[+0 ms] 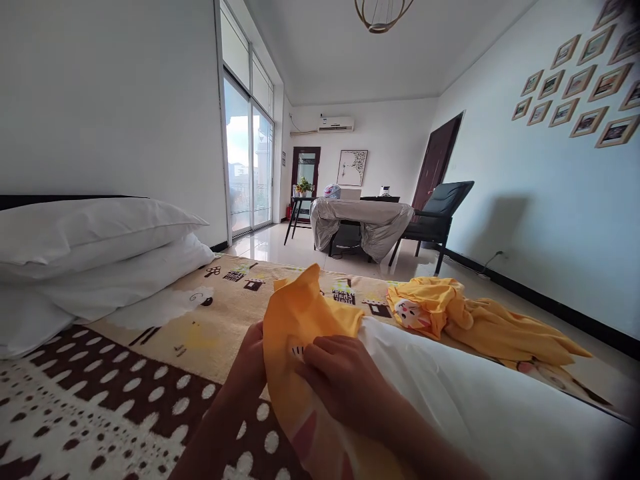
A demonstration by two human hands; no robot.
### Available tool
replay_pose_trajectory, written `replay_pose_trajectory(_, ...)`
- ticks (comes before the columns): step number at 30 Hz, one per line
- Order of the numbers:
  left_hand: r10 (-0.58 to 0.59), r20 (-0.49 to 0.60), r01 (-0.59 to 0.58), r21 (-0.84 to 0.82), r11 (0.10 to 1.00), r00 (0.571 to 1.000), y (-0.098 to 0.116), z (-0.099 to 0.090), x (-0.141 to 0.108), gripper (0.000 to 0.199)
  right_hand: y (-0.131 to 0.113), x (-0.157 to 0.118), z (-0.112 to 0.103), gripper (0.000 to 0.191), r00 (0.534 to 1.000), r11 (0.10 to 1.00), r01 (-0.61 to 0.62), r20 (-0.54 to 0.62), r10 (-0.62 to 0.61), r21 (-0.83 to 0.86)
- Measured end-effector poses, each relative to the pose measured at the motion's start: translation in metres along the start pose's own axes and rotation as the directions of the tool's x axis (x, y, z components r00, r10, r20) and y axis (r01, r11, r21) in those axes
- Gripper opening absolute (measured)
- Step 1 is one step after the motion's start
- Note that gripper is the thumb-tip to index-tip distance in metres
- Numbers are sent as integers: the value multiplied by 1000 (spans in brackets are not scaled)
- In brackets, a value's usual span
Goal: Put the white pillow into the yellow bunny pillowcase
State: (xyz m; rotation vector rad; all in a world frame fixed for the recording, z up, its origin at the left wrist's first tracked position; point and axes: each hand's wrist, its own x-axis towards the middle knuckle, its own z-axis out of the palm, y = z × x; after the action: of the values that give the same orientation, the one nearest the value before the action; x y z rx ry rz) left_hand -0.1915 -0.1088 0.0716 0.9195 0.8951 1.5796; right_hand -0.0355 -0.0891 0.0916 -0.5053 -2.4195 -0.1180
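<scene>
An orange pillowcase [293,310] with a printed pattern is partly drawn over one end of a white pillow [440,373] in front of me. My left hand [254,353] grips the pillowcase's left edge, its fingers mostly hidden behind the cloth. With fingers curled, my right hand [335,370] pinches the pillowcase close to where the white pillow enters it. Just beyond the pillow lies a crumpled heap of more orange cloth [427,307] with a cartoon cat face on it.
Several white pillows [100,253] are stacked on the left of the patterned bedspread [185,320]. Past the bed's far edge stand a covered table [360,212] and a black chair [435,217]. A sliding glass door [250,163] is at the left.
</scene>
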Motion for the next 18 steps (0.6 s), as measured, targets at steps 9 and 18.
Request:
replay_pose_trajectory(9, 70, 33, -73, 109, 991, 997, -4, -2, 2, 11, -10, -7, -21, 32, 996, 938, -68, 75, 45, 340)
replay_pose_trajectory(18, 102, -40, -99, 69, 993, 994, -10, 20, -12, 13, 32, -2, -33, 22, 880, 681, -290, 467, -86, 672)
